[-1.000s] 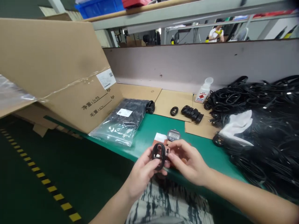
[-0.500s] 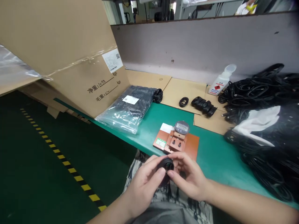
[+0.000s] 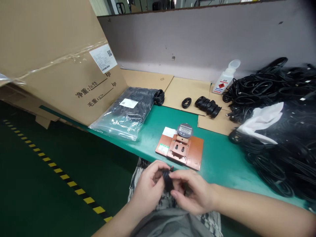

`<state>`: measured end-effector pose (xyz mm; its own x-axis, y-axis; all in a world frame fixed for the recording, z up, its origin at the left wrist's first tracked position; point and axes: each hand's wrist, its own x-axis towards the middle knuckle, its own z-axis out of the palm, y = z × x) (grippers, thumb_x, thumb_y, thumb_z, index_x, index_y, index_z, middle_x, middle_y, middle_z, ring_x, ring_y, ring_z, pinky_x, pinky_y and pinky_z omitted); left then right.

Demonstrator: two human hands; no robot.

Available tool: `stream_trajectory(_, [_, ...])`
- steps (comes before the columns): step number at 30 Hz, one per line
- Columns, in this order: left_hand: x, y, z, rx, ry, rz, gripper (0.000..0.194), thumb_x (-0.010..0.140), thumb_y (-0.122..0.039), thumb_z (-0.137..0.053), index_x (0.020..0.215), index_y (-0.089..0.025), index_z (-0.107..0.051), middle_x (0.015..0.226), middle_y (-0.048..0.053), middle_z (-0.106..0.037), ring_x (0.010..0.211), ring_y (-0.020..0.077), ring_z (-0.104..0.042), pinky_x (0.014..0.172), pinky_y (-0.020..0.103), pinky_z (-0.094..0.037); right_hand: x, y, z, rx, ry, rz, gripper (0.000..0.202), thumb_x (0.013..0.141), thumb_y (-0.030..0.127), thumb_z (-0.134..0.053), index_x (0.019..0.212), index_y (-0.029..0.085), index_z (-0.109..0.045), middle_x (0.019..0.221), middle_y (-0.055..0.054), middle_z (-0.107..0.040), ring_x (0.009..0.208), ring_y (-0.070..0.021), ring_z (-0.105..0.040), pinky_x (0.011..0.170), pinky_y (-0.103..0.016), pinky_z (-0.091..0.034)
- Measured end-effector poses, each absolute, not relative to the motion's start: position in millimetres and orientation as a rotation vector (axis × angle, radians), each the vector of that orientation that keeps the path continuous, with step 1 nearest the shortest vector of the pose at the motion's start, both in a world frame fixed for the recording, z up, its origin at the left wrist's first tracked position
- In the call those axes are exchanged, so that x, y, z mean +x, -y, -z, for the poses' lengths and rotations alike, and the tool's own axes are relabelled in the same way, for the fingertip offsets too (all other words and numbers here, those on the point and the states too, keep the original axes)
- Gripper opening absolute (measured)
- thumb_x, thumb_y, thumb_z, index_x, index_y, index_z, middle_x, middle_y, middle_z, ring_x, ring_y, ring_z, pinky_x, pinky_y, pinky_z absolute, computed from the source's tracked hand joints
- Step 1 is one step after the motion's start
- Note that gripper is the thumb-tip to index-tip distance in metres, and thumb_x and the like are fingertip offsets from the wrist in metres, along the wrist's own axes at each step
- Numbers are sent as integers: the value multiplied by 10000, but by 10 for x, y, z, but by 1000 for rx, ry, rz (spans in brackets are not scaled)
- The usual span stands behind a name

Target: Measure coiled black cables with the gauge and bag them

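Left hand: point(image 3: 149, 186) at the coil's 9 o'clock, fingers curled over its far side and thumb laid along its near side.
Left grip: closed firmly around the black cable coil point(image 3: 167, 181).
Left forearm: rises from between 7 and 8 o'clock.
Right hand: point(image 3: 194, 191) at the coil's 3 o'clock, index finger stretched toward it, thumb below, the other fingers bent inward.
Right grip: narrow gap between index and thumb, both tips at the coil's edge; whether they pinch it, I cannot tell.
Right forearm: comes in from between 3 and 4 o'clock.
Coil: between both hands, above the person's lap, just off the green table edge.
Digital gauge: point(image 3: 185, 130) at 1 o'clock from the coil.
Plastic bag: point(image 3: 128, 113) at 11 o'clock.
Cable pile: point(image 3: 266, 164) at 2 to 3 o'clock.
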<state>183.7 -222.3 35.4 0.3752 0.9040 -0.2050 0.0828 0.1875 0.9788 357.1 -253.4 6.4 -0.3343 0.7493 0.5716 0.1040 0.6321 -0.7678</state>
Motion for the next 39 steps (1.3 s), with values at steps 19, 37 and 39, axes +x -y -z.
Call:
stream_trajectory(19, [1810,2195,-399,1070,-771,-534,249,901,-343,-665,1086,-224,-781,988,83,-687,899,211,-636,841,296,-507,3699,2556,-168,-1141,1372,-1371,236,865,311,-655,725,183,-515,570,28,-538,456,-70,-452,423,-173,-373])
stream_trajectory(37, [1903,2344,-275,1058,-817,-323,201,863,-309,-683,990,-202,-569,823,6,-629,681,162,-663,641,273,-529,3751,2580,-158,-1148,1355,-1353,219,938,307,-581,774,194,-490,537,3,-619,410,-91,-543,397,-171,-384])
stream_trajectory(39, [1899,2343,-276,1115,-826,-366,162,886,-318,-640,955,-196,-559,772,-2,-617,604,147,-650,594,257,-511,3745,2573,-166,-1170,1336,-1321,248,937,317,-586,747,196,-483,512,22,-586,386,-76,-492,380,-170,-355])
